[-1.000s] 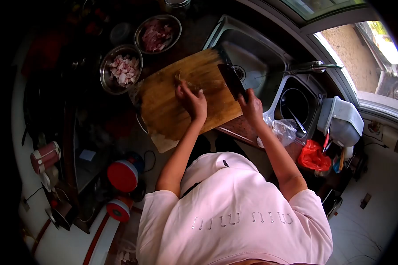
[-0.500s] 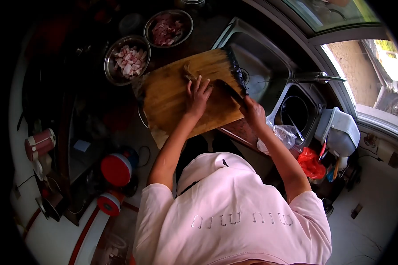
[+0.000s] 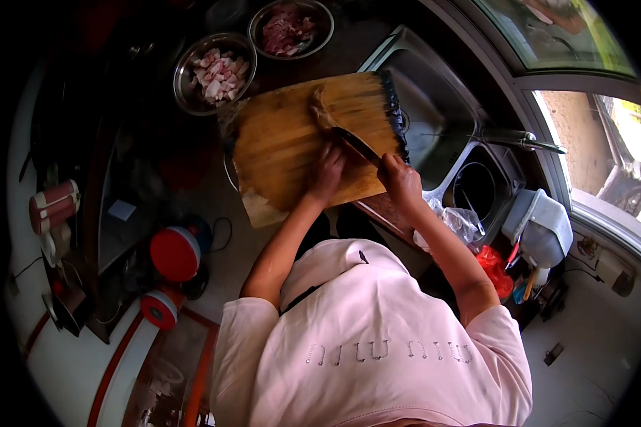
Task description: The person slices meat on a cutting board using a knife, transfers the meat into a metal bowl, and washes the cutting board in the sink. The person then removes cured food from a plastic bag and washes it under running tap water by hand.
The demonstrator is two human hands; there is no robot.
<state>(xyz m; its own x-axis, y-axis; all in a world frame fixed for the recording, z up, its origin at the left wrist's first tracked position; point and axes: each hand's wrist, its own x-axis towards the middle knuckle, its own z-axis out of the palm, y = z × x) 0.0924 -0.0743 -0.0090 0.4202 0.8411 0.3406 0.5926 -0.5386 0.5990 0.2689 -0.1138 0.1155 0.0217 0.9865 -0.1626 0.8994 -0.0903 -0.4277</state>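
Observation:
My right hand is wrapped round the handle of a knife, its dark blade pointing up and left across the wooden cutting board. At the blade's tip lies a thin brownish strip, perhaps meat or skin; its exact kind is unclear. Just below the blade, my left hand is closed with its fingers curled, low over the board. Whatever the left fingers hold is hidden in shadow, and the strip's lower end disappears near the blade.
Beyond the board stand a metal bowl of pale meat pieces and a bowl of redder meat. A steel sink with a faucet lies to the right. Plastic bags rest near its front edge.
My left hand has drawn back toward my body, its spread fingers now curled. The knife has moved slightly left relative to the board. The whole view has shifted a little.

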